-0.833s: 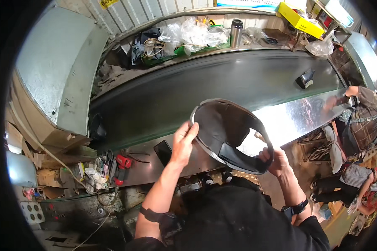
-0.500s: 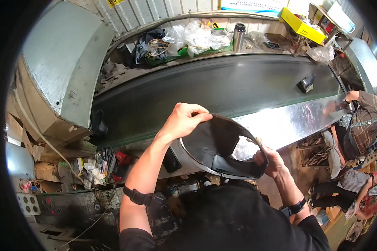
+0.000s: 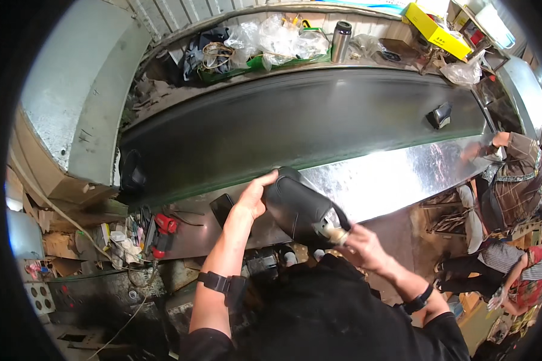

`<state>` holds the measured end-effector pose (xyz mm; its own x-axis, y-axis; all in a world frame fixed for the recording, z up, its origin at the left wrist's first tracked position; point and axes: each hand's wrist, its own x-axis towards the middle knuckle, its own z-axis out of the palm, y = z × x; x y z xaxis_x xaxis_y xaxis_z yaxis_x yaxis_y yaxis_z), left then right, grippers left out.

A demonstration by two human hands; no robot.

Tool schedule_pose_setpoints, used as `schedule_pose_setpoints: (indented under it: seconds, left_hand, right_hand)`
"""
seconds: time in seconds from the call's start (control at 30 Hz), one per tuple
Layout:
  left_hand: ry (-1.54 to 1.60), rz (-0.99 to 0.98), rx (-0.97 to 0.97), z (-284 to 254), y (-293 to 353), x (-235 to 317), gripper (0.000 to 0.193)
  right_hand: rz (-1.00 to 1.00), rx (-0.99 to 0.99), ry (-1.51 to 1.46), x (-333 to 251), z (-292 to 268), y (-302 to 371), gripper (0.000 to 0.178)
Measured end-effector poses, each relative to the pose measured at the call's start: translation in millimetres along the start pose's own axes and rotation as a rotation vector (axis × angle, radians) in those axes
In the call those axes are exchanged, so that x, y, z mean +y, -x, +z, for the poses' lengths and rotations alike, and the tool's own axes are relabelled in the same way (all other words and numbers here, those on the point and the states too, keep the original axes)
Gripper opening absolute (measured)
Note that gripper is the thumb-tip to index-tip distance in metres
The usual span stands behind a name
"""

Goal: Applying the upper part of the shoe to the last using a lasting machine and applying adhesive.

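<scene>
In front of my chest is a black leather-like shoe upper (image 3: 301, 204), tilted, with its smooth rounded side facing up. My left hand (image 3: 256, 195) grips its far left end, fingers partly hidden behind it. At its near right end my right hand (image 3: 362, 245) is closed, slightly blurred, around a small pale yellowish piece (image 3: 338, 235) whose kind I cannot make out. That piece touches or nearly touches a whitish patch on the upper's edge. Two more black pieces lie on the dark conveyor belt (image 3: 247, 129), one at the right (image 3: 440, 115) and one at the far left (image 3: 132, 170).
A shiny metal ledge (image 3: 397, 174) runs along the belt's near side. A black phone (image 3: 222, 208) and a red power tool (image 3: 164, 227) lie at the left. Behind the belt stand a steel flask (image 3: 341, 42) and plastic bags (image 3: 280, 39). Other people (image 3: 517, 171) work at the right.
The upper has turned over from its open hollow side to its rounded outside and come lower. My right hand has moved left and nearer me; my view has shifted slightly.
</scene>
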<state>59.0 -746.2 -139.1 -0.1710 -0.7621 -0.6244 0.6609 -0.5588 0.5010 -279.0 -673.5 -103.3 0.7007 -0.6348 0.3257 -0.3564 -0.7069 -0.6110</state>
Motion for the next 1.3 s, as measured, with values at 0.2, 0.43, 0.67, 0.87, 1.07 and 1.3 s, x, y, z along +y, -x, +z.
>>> schedule_pose_setpoints:
  seconds: [0.2,0.43,0.67,0.87,1.07,1.3]
  left_hand:
    - [-0.486,0.257,0.322,-17.1,-41.3,-7.0,0.029]
    - [-1.052,0.607,0.738,-10.0,-79.7,-29.6,0.033]
    - [-1.153,0.404,0.769,-18.8,-62.8,-53.1,0.032]
    - [-1.197,0.134,0.847,29.1,-58.5,-59.8,0.069]
    - [-1.358,0.247,0.902,31.3,-55.9,-77.6,0.061]
    - [-1.042,0.431,0.904,8.3,-38.4,-78.1,0.037]
  right_hand:
    - [-0.012,0.023,0.168,5.2,65.7,17.2,0.05]
    - [0.32,0.292,-0.215,33.0,102.4,9.2,0.088]
    - [0.34,-0.038,-0.361,47.5,72.3,41.2,0.082]
    - [0.255,-0.078,-0.278,57.2,72.0,55.0,0.085]
    - [0.306,-0.083,-0.469,67.8,79.5,55.3,0.092]
    - [0.265,-0.191,-0.642,48.6,53.0,46.6,0.097]
